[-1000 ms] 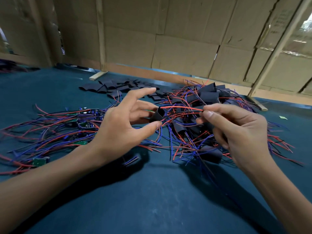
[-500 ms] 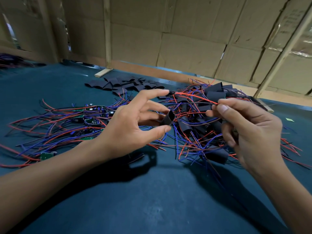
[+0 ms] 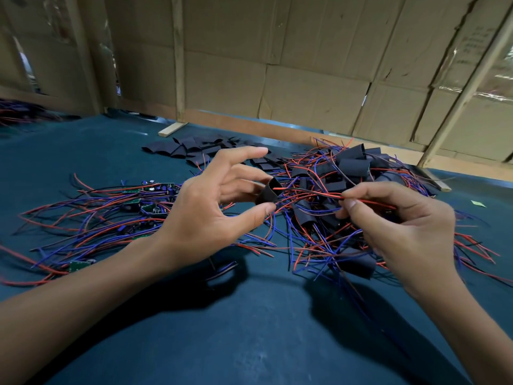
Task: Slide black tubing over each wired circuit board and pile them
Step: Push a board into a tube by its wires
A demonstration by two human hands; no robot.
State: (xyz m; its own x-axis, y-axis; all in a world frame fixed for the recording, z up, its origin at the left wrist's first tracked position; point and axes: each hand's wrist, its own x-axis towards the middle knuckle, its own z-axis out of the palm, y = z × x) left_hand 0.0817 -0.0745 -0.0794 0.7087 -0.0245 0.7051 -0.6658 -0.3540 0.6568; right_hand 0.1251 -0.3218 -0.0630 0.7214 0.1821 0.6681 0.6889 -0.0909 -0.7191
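My left hand (image 3: 219, 201) pinches a short piece of black tubing (image 3: 268, 191) between thumb and middle fingers, its open end turned to the right. My right hand (image 3: 394, 220) grips a bundle of red and dark wires (image 3: 313, 193) whose tips reach the mouth of the tubing. The circuit board on those wires is hidden inside my right hand. Bare green boards with red and blue wires (image 3: 144, 201) lie spread at the left. A pile of sleeved boards (image 3: 349, 168) sits behind and under my right hand.
Flat cut pieces of black tubing (image 3: 194, 148) lie at the back of the dark teal table (image 3: 249, 329). A cardboard wall with wooden battens (image 3: 305, 79) closes the far side. More wires (image 3: 16, 112) lie at the far left.
My right hand has dropped and brought the wire ends level with the tubing's mouth. My left hand has turned the tubing's opening towards them.
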